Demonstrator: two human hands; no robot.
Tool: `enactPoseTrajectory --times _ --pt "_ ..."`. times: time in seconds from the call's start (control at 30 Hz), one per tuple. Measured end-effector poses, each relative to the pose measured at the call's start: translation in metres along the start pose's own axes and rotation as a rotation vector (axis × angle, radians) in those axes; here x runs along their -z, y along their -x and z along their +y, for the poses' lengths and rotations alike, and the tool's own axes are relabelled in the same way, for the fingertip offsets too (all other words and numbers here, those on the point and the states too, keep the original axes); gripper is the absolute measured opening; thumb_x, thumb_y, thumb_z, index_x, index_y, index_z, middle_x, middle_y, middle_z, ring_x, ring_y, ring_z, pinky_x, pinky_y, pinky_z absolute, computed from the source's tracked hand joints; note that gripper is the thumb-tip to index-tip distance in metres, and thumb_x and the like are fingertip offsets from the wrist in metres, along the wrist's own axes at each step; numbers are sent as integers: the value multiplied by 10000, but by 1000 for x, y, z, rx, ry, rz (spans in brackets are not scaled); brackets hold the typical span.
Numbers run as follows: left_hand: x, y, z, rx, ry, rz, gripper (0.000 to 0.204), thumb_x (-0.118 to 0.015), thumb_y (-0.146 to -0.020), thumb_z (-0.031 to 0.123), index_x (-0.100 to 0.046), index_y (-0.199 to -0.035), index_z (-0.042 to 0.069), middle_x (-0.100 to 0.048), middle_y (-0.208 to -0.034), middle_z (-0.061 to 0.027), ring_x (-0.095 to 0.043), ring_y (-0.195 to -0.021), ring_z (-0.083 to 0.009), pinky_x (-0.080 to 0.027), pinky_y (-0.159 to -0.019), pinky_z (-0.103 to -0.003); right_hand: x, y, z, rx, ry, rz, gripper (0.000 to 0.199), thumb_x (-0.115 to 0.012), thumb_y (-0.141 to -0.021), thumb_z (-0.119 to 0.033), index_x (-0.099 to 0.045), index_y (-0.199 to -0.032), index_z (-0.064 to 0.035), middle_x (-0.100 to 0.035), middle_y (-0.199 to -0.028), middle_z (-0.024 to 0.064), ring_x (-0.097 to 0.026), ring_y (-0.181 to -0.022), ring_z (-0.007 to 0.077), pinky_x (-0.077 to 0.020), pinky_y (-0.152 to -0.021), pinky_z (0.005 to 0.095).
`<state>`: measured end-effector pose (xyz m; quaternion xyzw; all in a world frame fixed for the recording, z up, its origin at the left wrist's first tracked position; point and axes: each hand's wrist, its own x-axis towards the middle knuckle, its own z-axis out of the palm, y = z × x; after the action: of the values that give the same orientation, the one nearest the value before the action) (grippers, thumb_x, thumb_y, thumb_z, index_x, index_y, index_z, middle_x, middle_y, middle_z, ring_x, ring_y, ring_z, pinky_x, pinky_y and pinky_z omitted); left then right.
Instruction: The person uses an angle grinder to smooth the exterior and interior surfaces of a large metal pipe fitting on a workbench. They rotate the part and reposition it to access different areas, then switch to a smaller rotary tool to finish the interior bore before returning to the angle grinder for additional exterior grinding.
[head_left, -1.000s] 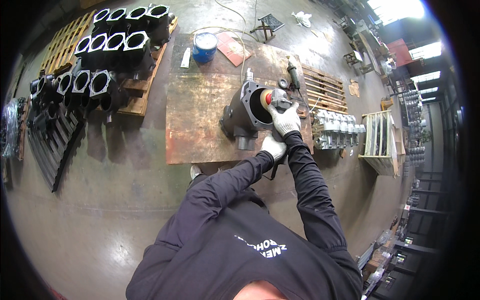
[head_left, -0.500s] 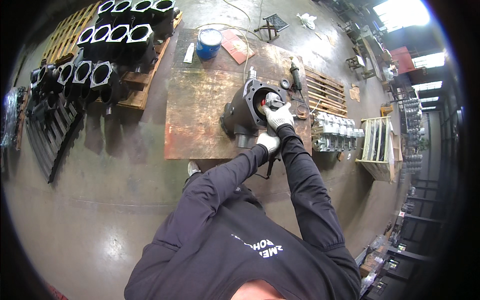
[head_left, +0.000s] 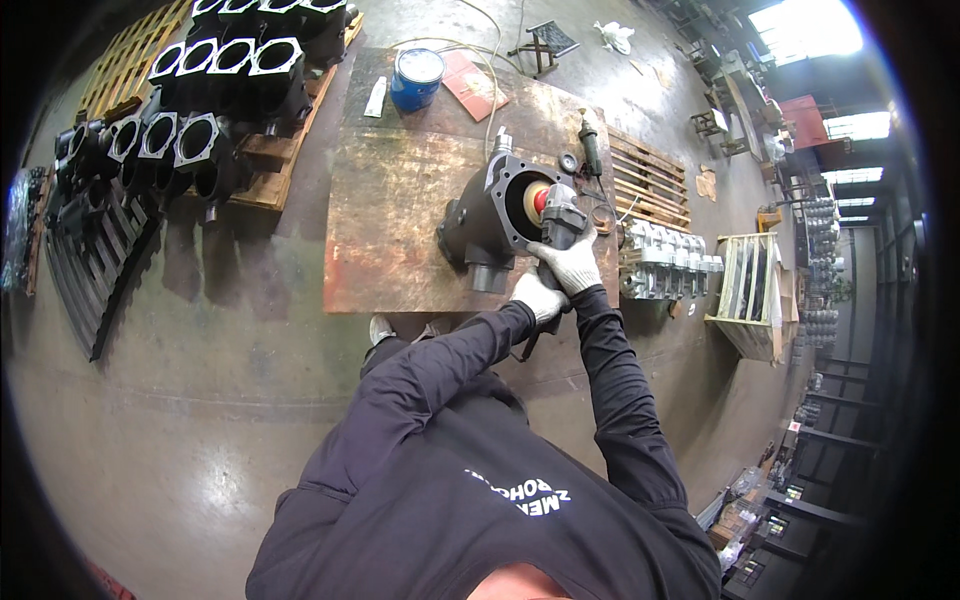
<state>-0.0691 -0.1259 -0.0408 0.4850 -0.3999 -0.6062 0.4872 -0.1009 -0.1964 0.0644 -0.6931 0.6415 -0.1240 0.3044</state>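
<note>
A black cast housing (head_left: 472,232) with a round flanged opening rests on the worn wooden tabletop (head_left: 385,230). My two white-gloved hands hold an angle grinder (head_left: 563,217) at the right side of that opening. Its round attachment (head_left: 536,200), red at the hub with a tan rim, sits at the mouth of the bore. My right hand (head_left: 572,264) is closed round the grinder body behind its head. Lower down, my left hand (head_left: 540,296) is wrapped round the rear handle. Whether the attachment touches the bore wall, I cannot tell.
A blue can (head_left: 417,82), a white tube (head_left: 375,98) and a reddish sheet (head_left: 474,86) lie at the table's far side. Another power tool (head_left: 590,150) lies at the far right. Similar black housings (head_left: 232,95) stand on pallets to the left; silvery castings (head_left: 665,262) are at right.
The grinder has moved right and toward me, bringing its attachment from deeper in the bore to the mouth. Both hands moved with it, still gripping. The housing stays in place.
</note>
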Motion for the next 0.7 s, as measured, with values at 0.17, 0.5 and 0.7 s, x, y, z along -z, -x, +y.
enactPoseTrajectory --times 0.17,0.5,0.7 --pt "13 -1 -7 -7 -456 -131 536 -525 -955 416 -520 -1393 106 -595 -1373 -149 -556 -1269 -322 -416 -1101 -387 -10 -1 4 -58 213 -67 1323 -791 -702 -399 103 -1533 111 -576 -1293 381 -630 -1180 439 -499 -1029 395" --pt "20 -19 -3 239 32 -79 381 -583 -949 280 -631 -1220 17 -714 -1075 -154 -686 -977 -287 -531 -850 -373 -14 -22 -11 -70 304 -163 1315 -767 -709 -414 95 -1481 210 -504 -1361 409 -598 -1238 420 -485 -1039 342" --pt "-5 -34 -58 -22 -191 -100 489 -431 -1019 373 -510 -1400 76 -570 -1410 -160 -495 -1329 -293 -341 -1158 -386 -4 8 -22 -97 351 -31 1255 -757 -726 -379 62 -1556 85 -663 -1152 346 -686 -1054 442 -541 -951 436"
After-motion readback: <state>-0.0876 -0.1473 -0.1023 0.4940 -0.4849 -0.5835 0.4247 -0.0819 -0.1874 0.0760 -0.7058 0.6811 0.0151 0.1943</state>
